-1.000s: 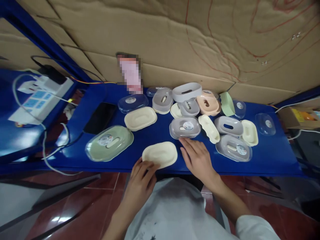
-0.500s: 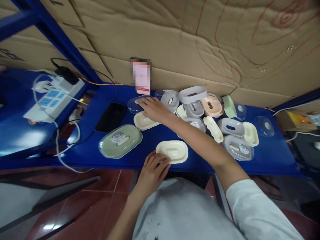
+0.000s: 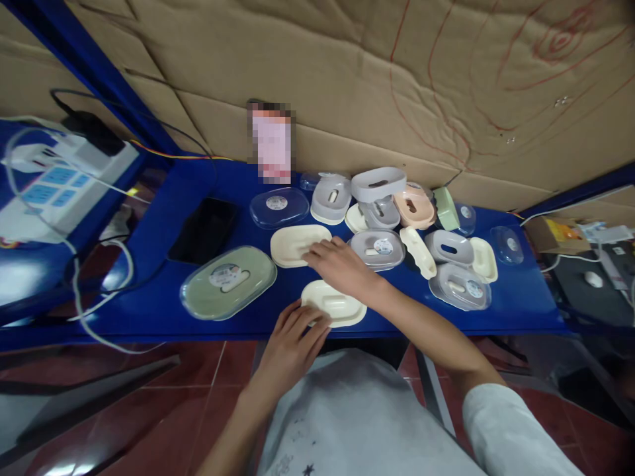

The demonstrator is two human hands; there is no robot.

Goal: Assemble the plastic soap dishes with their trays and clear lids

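Observation:
Near the table's front edge lies a cream oval soap dish base (image 3: 348,312) with a raised ridge inside. My left hand (image 3: 297,334) grips its left end, fingers over the rim. My right hand (image 3: 342,264) hovers at the right end of a second, shallow cream oval piece (image 3: 288,246), fingers extended and fingertips over it; whether they touch is unclear. Behind that piece lies a clear oval lid (image 3: 279,207) with a round sticker. Left of my hands is a green soap dish (image 3: 228,283) under a clear lid.
Grey soap dish parts (image 3: 380,184), a peach one (image 3: 415,206) and cream inserts (image 3: 417,252) crowd the right side. A black phone (image 3: 203,230) lies left; another phone (image 3: 272,145) leans on the cardboard (image 3: 347,66). A power strip (image 3: 59,185) with cables stands far left.
My right hand has drawn back from the clear lid towards me, to the far cream piece. My left hand stays on the near base. The view has shifted slightly.

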